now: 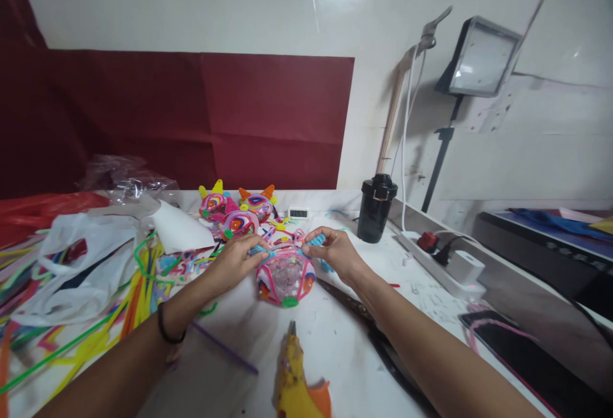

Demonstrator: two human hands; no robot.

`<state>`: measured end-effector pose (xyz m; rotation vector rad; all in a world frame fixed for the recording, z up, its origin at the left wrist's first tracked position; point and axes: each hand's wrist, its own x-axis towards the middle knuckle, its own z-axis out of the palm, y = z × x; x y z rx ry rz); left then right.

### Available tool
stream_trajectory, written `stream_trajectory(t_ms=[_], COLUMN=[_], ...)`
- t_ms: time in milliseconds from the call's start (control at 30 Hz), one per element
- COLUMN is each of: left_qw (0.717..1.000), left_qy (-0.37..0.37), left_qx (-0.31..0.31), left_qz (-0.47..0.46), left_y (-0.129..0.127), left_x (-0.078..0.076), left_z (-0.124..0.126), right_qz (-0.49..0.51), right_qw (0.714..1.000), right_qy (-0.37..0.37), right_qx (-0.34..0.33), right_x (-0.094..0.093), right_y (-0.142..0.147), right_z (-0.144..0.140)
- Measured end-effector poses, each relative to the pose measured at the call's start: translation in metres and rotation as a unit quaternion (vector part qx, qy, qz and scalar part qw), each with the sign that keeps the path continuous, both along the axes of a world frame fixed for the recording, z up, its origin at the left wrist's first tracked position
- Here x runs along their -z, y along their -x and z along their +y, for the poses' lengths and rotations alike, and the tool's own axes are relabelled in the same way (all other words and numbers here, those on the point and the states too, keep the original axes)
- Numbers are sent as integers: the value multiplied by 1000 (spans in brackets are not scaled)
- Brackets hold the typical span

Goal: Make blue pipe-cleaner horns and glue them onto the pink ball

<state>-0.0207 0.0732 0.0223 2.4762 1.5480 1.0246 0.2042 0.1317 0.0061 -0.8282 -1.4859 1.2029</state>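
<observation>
Left hand and right hand pinched opposite ends of a blue pipe cleaner, stretched taut over the pink dome ornament resting mid-table; glue gun lay nearby, scissors alongside.

No text, label, brand or number is legible anywhere before me. The small white digital clock at the back of the table shows a display, but I cannot read its digits; the scribbles on the tabletop are likewise indecipherable.
</observation>
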Motion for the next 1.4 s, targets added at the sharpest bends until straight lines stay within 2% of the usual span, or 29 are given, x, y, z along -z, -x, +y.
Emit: stream_trajectory(t_ms=[900,1400], left_qw=[1000,999], left_qy=[13,-7], left_qx=[-1,30], left_qz=[-5,-14], left_y=[-1,1], left_x=[-2,-1], left_z=[-1,3], right_qz=[3,-15], right_qw=[1000,1000], right_qy=[-3,-11], right_qx=[-9,-5], right_x=[0,1], right_y=[2,2], right_z=[0,-2])
